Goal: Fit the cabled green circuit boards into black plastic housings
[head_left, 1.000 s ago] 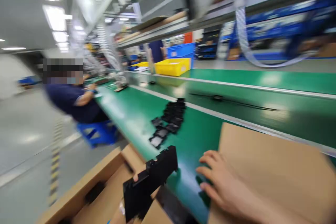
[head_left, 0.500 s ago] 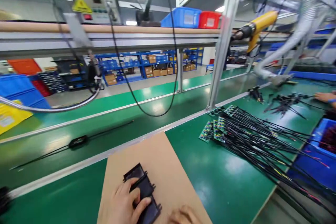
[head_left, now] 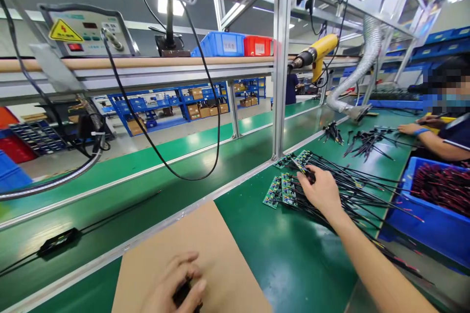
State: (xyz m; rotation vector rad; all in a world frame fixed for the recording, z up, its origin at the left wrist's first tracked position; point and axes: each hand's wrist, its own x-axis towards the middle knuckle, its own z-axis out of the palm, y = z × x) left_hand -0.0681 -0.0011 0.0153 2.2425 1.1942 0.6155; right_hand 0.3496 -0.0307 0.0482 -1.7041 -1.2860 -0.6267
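Note:
My left hand [head_left: 178,281], slightly blurred, is curled round a black plastic case [head_left: 184,294] over the cardboard sheet [head_left: 165,249]; fingers and thumb hide most of the case. Off to the right, my right hand [head_left: 325,193] reaches over a pile of black cables [head_left: 352,186] with green circuit boards on their ends. Between its thumb and fingers is the cable end of a circuit board [head_left: 300,166], tilted up from the pile. More circuit boards [head_left: 289,188] lie just left of that hand on the green bench.
A blue bin [head_left: 400,210] of red and black wires stands at the right edge. Beyond it a co-worker's hands [head_left: 411,127] rest near black parts [head_left: 370,144]. A yellow heat gun [head_left: 323,54] hangs by the metal post [head_left: 281,68]. One cabled black unit [head_left: 58,242] lies at left.
My right hand has moved from beside the case to the cable pile and gripped a circuit board. My left hand still holds the case, now lower in view. The view has turned right.

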